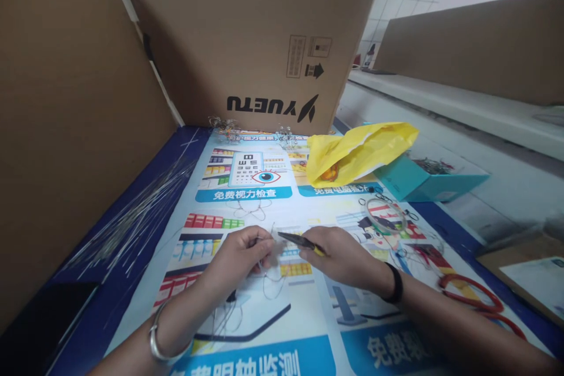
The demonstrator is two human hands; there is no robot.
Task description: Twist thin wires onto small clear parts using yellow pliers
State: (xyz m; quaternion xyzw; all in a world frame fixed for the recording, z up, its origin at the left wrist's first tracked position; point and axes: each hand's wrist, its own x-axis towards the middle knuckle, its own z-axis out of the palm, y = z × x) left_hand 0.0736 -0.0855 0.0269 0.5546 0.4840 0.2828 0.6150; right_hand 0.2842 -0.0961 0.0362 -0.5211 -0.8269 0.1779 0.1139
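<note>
- Far on the left, long thin silver wires (136,217) lie in a loose bunch on the blue table (112,305).
- Next comes the left hand (247,252). To do this well, it should likely keep very still and pinch close to the working spot, so the wire does not wobble. It reaches in from the near left, thumb and fingers pinched together around a thin silver wire (274,228).
- That wire is in the middle, over the printed paper-like sheet (304,299), and a bit sticks up past the fingertips.
- Just right of it are the pliers with dark pointed tips and yellow handles (299,241). The tips point left at the wire; whether they touch it is too small to tell.
- The right hand (337,254) is wrapped around the handles. A soft, even squeeze seems best, with fingertips kept clear of the points. Its arm slants in from the near right.
- Farther right sit a crinkly yellow bag (365,150) and a blue-green box (440,188).
</note>
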